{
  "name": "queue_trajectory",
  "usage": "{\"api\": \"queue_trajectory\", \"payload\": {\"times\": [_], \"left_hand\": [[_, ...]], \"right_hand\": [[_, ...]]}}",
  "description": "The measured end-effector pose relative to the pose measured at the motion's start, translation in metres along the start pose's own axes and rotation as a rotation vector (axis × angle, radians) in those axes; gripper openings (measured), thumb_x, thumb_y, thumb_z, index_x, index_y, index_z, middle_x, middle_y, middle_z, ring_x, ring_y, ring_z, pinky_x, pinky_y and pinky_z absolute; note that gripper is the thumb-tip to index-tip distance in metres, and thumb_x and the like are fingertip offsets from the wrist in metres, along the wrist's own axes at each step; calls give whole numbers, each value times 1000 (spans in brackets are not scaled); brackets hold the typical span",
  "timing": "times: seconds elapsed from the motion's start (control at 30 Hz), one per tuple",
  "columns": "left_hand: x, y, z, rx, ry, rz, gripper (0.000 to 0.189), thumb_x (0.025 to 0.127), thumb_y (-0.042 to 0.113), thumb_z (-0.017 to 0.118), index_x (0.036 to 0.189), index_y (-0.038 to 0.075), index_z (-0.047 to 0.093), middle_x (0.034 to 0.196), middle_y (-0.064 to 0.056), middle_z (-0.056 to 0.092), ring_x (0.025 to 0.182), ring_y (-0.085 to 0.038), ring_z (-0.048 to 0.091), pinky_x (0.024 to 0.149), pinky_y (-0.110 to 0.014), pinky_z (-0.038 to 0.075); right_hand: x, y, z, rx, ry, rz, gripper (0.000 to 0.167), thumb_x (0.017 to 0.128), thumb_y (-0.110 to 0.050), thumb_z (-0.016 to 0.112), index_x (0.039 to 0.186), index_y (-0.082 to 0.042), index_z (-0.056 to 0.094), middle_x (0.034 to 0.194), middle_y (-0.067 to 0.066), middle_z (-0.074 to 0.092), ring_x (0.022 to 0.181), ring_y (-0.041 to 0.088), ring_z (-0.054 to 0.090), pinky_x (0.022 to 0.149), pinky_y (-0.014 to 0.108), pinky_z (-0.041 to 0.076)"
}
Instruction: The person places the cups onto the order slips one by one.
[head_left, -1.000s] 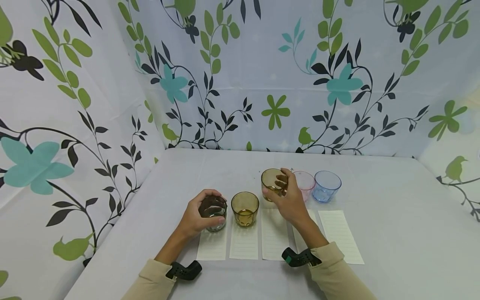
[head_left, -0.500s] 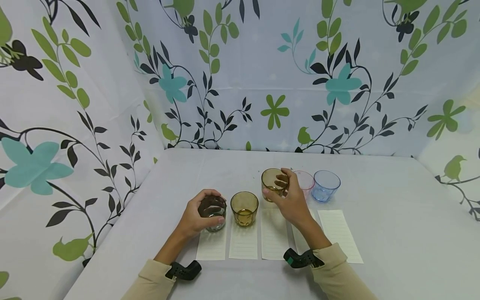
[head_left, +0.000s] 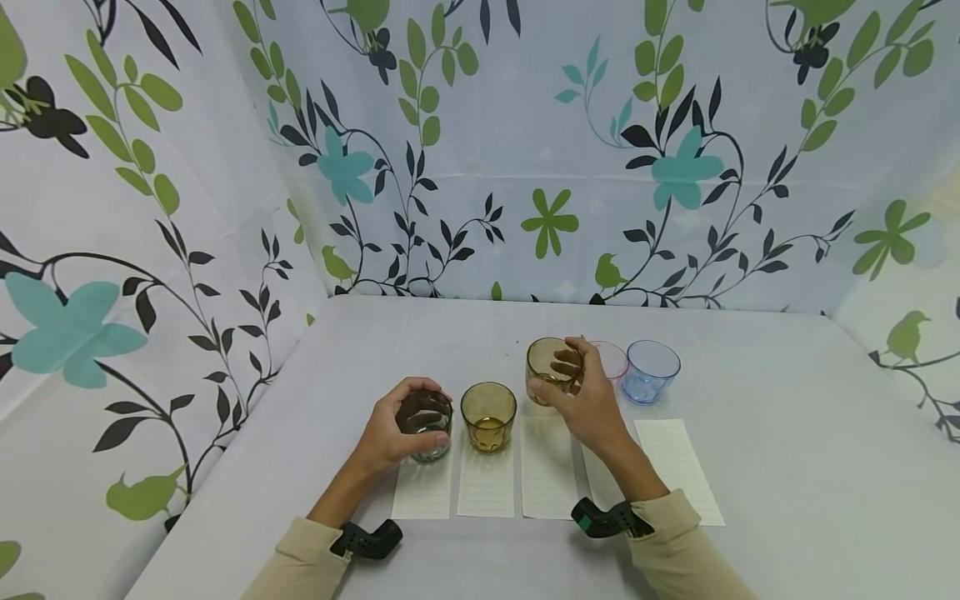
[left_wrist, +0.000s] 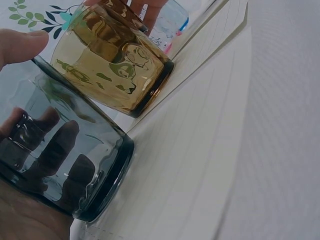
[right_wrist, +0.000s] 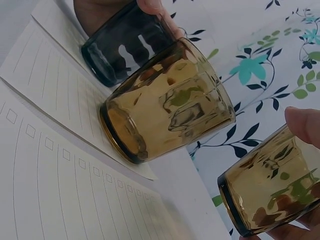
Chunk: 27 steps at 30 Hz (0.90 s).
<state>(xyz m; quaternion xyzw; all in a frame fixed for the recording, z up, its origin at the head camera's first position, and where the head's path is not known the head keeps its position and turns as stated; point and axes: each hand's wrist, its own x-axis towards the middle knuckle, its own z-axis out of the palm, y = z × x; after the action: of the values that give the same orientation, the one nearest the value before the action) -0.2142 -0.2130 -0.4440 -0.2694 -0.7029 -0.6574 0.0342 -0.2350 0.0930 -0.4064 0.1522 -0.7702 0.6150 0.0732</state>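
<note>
My left hand (head_left: pixel 393 429) grips a dark grey-blue glass tumbler (left_wrist: pixel 92 145) at the left end of the row, its fingers round the far side and the thumb in front. Just right of it, an amber tumbler (head_left: pixel 489 417) stands untouched on a lined paper strip (head_left: pixel 487 487). My right hand (head_left: pixel 588 400) holds a second amber tumbler (right_wrist: pixel 270 185) between thumb and fingers, farther back and to the right. Behind that hand a pink-rimmed tumbler (head_left: pixel 617 360) is partly hidden. A blue tumbler (head_left: pixel 651 375) stands to its right.
Several lined paper strips lie side by side on the white table (head_left: pixel 795 433), among them a rightmost strip (head_left: pixel 678 467) and a middle strip (head_left: pixel 549 483). A leaf-patterned cloth (head_left: pixel 480 167) hangs behind and at the left of the table.
My right hand has shifted slightly to the right with its amber tumbler, covering more of the pink-rimmed one. My left hand stays in place on the dark tumbler.
</note>
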Motion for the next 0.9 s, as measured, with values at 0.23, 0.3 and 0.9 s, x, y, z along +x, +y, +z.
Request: {"api": "queue_trajectory", "payload": {"times": [0.23,0.3,0.9], "left_hand": [[0,-1,0,3,3,-8,59,80,-1,79,131,-4,50,125,-25,60,112,-32,64,100,-46,54],[0,-1,0,4,5,-13,59,80,-1,79,131,-5,50,125,-25,60,112,-33,64,100,-46,54],[0,-1,1,-5,6,-14,58,81,-2,79,131,-3,50,125,-25,60,113,-33,64,101,-47,54]], "right_hand": [[-2,1,-5,-24,-9,-12,81,90,-21,79,152,-4,29,141,22,49,129,35,54,107,52,45],[-2,0,-6,-23,-10,-22,81,90,-20,79,152,-3,29,141,22,50,128,35,54,107,53,45],[-4,-8,-14,18,-51,-42,74,89,-10,77,149,-3,34,134,18,55,123,41,58,93,24,52]]}}
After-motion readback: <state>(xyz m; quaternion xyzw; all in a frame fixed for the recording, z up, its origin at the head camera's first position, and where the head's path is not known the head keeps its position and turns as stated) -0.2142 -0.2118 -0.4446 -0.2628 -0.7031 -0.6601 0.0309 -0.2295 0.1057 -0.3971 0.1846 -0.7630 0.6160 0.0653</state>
